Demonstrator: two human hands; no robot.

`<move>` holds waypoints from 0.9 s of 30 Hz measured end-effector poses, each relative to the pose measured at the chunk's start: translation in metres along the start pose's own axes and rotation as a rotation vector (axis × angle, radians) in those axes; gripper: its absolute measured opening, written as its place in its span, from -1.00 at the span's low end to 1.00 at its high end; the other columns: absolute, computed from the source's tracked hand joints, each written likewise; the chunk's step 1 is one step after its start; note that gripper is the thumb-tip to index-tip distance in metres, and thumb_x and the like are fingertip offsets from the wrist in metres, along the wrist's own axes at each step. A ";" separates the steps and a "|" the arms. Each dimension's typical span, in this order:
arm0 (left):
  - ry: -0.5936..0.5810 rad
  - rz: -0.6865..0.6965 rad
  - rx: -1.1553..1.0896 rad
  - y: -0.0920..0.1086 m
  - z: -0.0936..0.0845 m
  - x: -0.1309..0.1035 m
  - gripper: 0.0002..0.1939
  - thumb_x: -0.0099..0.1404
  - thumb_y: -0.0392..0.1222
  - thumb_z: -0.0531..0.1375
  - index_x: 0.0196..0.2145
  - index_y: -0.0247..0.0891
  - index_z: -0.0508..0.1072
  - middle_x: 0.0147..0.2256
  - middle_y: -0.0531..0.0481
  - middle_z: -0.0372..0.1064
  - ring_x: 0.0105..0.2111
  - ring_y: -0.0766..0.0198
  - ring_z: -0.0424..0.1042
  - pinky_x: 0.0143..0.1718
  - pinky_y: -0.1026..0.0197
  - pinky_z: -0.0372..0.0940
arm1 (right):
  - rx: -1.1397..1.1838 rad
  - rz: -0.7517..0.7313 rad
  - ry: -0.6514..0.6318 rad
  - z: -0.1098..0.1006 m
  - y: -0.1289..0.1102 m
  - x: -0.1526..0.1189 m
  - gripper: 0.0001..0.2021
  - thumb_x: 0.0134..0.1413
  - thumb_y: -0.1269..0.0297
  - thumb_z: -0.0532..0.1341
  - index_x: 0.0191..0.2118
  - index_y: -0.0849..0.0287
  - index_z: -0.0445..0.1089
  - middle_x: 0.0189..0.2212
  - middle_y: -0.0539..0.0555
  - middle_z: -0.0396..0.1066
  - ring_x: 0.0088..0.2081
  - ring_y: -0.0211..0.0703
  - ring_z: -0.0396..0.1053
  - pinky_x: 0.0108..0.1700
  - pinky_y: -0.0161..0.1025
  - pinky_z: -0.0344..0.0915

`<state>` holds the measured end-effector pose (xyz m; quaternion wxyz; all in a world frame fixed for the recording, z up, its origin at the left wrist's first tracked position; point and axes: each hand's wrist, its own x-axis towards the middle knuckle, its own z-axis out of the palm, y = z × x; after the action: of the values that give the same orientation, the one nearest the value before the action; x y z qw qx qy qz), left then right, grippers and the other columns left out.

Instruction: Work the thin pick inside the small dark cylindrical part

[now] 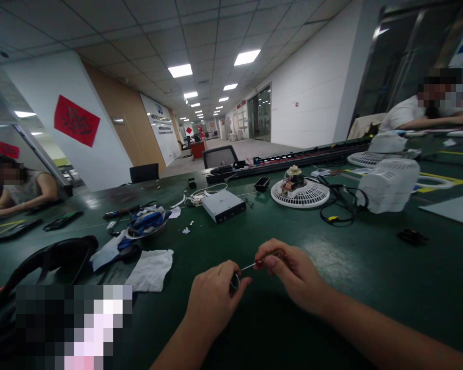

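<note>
- Looked mid-job to me. The person's right hand (293, 264) already had a screwdriver (248, 266), and the left hand (212, 290) had a small round dark part (235, 281), so getting both into grip was done.
- As for what was left, I'd say the work at the tip wasn't finished, since the 2 hands were close together over it. No loose screw or freed bit that I could make out there.
- Screwdriver was in front of the person, between the 2 hands, just above the near side of the green tabletop (343, 257).
- Its long axis ran crosswise, right hand to left, dropping a little toward the left. Reddish handle end on the right, metal shaft pointing left at the part. Couldn't tell if the tip was touching it, left fingers were in the way.
- Right fingers were pinching the handle; left fingers were curled around the part, 1 round end showing by the thumb.
- Further out: a silver box-shaped drive (224, 205), a white round grille (300, 199) with exposed innards on top, and a white housing (389, 185) off to the right, all well apart from both hands.
</note>
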<state>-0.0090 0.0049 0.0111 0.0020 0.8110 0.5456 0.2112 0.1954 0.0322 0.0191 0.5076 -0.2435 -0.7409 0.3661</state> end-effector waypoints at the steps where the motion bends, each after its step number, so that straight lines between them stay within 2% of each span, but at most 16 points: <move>1: -0.001 0.000 -0.001 0.000 0.000 0.000 -0.87 0.34 -0.08 0.22 -0.24 -0.17 0.40 -0.38 0.08 0.47 -0.40 0.21 0.47 -0.39 0.20 0.23 | -0.020 0.005 -0.003 0.000 0.000 0.000 -0.77 0.36 0.15 0.09 -0.21 0.16 0.42 -0.38 0.04 0.45 -0.38 -0.24 0.41 -0.34 -0.30 0.32; 8: -0.013 -0.004 -0.026 0.002 0.000 0.000 -0.89 0.34 -0.10 0.21 -0.27 -0.18 0.41 -0.42 0.09 0.46 -0.42 0.23 0.46 -0.41 0.22 0.21 | 0.096 0.037 -0.027 0.002 -0.002 0.000 -0.72 0.35 0.09 0.09 -0.25 0.16 0.41 -0.41 0.04 0.44 -0.39 -0.24 0.42 -0.37 -0.32 0.34; 15: -0.017 -0.048 -0.012 0.001 0.001 0.000 -0.90 0.34 -0.11 0.21 -0.27 -0.17 0.41 -0.42 0.08 0.45 -0.42 0.22 0.46 -0.40 0.21 0.22 | -0.064 0.071 -0.038 0.003 -0.002 0.000 -0.76 0.35 0.13 0.10 -0.23 0.15 0.40 -0.38 0.05 0.46 -0.34 -0.19 0.46 -0.28 -0.26 0.36; 19: -0.025 -0.032 -0.014 0.002 0.002 0.000 -0.91 0.34 -0.13 0.21 -0.29 -0.17 0.41 -0.41 0.08 0.45 -0.41 0.22 0.47 -0.40 0.21 0.21 | -0.007 0.092 -0.030 0.003 -0.001 0.000 -0.72 0.36 0.11 0.07 -0.27 0.16 0.39 -0.45 0.02 0.44 -0.40 -0.22 0.43 -0.35 -0.30 0.33; 22: -0.023 -0.024 -0.021 0.003 0.003 -0.001 -0.90 0.35 -0.12 0.21 -0.28 -0.17 0.41 -0.42 0.09 0.45 -0.41 0.23 0.46 -0.40 0.21 0.20 | 0.068 0.078 -0.021 0.003 0.000 0.000 -0.71 0.35 0.08 0.08 -0.26 0.17 0.39 -0.44 0.03 0.45 -0.42 -0.23 0.42 -0.40 -0.32 0.31; 27: -0.018 -0.018 -0.022 0.003 0.003 -0.001 -0.91 0.34 -0.12 0.22 -0.27 -0.17 0.41 -0.40 0.09 0.46 -0.40 0.23 0.47 -0.39 0.22 0.22 | -0.061 0.049 0.015 0.004 -0.001 0.000 -0.72 0.36 0.11 0.07 -0.27 0.17 0.40 -0.42 0.04 0.44 -0.38 -0.21 0.44 -0.35 -0.29 0.33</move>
<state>-0.0053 0.0038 0.0086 0.0178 0.8077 0.5506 0.2100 0.1923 0.0301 0.0192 0.4966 -0.2797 -0.7415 0.3540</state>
